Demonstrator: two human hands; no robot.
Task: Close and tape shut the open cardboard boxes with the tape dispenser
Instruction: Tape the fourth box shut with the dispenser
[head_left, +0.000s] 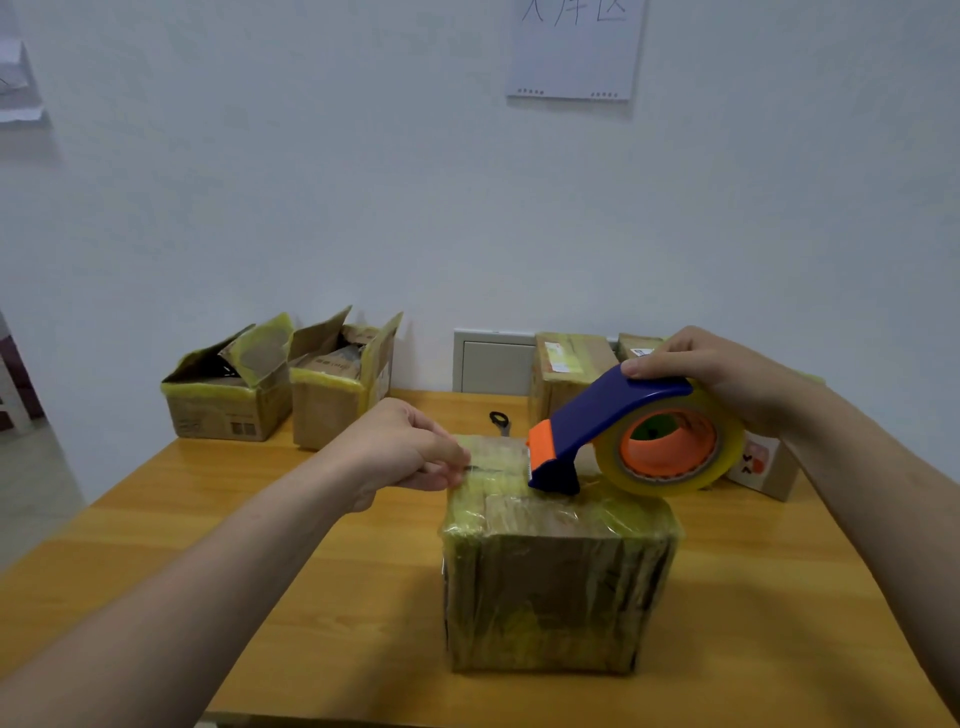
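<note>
At the frame's centre, a squat cardboard box (556, 587), glossy with wrinkled yellowish wrap, stood on the smooth wooden counter (260, 519). The left grip (400, 449) pinched the free end of the clear tape strip (501, 460) at the box's upper left edge. The right grip (727, 379) clasped the curved blue plastic tape dispenser (613, 415), whose orange-tipped nose met the box top. Two open-flapped boxes (228, 395) sat far left.

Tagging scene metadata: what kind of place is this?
Probably a small parcel-packing room: open cardboard boxes and a taped box on a wooden table, a tape dispenser, a handwritten paper sign on the wall.
</note>
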